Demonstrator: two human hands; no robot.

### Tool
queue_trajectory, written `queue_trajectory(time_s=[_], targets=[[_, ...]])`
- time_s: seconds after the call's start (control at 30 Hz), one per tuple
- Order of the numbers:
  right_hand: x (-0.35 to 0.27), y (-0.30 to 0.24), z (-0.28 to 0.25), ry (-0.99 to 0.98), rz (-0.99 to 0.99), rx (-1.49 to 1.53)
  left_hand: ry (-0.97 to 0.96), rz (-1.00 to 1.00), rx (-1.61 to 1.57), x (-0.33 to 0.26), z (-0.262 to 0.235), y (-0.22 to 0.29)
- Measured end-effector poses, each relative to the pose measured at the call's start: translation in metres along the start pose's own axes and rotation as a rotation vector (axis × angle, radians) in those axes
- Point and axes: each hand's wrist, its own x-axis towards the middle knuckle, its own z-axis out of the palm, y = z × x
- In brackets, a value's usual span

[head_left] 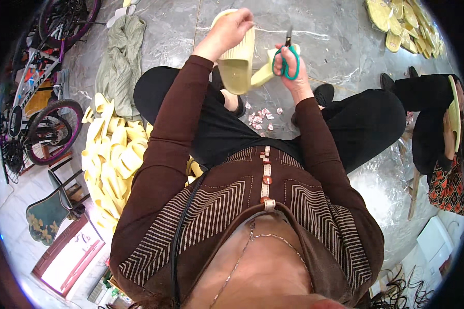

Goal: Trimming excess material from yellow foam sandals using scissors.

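Note:
My left hand [228, 32] is closed at the upper end of a pale yellow slipper [236, 72], which hangs upright with its ribbed sole and smooth band showing. In my right hand [294, 72] is a pair of scissors [287, 59] with green handles, its dark tips pointing away from me. Another pale yellow piece [264, 75] shows between the slipper and my right hand; I cannot tell whether it is a second slipper or whether I touch it. Several small pink-and-white scraps [262, 117] lie on the floor between my feet.
To my left is a big heap of pale yellow slipper parts [111, 159], with a grey-green cloth [121, 62] beyond it. Bicycles [51, 129] stand farther left. Bagged yellow slippers [410, 26] lie at the far right. Another person [433, 123] sits at right, holding a yellow slipper [454, 113].

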Motion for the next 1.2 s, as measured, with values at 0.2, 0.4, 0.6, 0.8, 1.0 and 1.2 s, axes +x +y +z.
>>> queue_trajectory(time_s=[0.2,0.4,0.6,0.8,1.0,1.2], targets=[[0.016,-0.057,0.015,0.228,-0.22,-0.339,-0.041,0.083,-0.062,0.0,0.024,-0.002],[0.044,-0.094,0.019,-0.284,-0.202,-1.189,-0.417,0.25,0.047,-0.015,0.063,0.036],[0.057,-0.086,-0.015,0.011,-0.319,-1.538,-0.063,0.258,-0.326,0.001,0.072,0.023],[0.068,-0.12,-0.059,0.528,-0.58,-1.707,0.568,-0.262,-0.297,0.059,0.022,-0.103],[0.028,-0.152,-0.057,0.971,-0.598,-1.62,-0.002,-0.639,0.478,0.037,0.09,-0.156],[0.029,-0.148,-0.044,0.983,-0.64,-1.58,-0.617,-0.025,0.454,0.051,0.206,-0.132]])
